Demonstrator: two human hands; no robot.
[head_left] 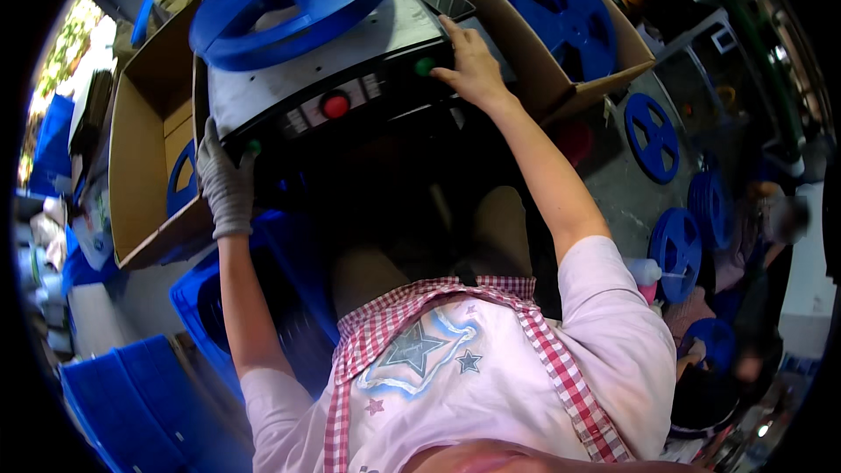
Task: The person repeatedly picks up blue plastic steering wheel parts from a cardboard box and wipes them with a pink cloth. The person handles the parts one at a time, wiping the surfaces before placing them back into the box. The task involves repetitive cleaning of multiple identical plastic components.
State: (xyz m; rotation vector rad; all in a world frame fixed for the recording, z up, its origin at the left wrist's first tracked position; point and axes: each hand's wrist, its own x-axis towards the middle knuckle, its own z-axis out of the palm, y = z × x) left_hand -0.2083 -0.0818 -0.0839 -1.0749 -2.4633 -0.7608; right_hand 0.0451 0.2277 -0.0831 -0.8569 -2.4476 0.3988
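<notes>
In front of me stands a machine with a pale metal top and a dark front panel. It has a red button mid-panel and a green button near each end. A large blue plastic reel lies flat on top. My left hand, in a grey glove, rests open along the left front corner, its thumb at the left green button. My bare right hand is open at the right corner. Its thumb touches the right green button, with the fingers stretched along the machine's edge.
An open cardboard box stands left of the machine; another box at the right holds blue reels. More reels stand on the right. Blue crates are at the lower left. Another person sits at the far right.
</notes>
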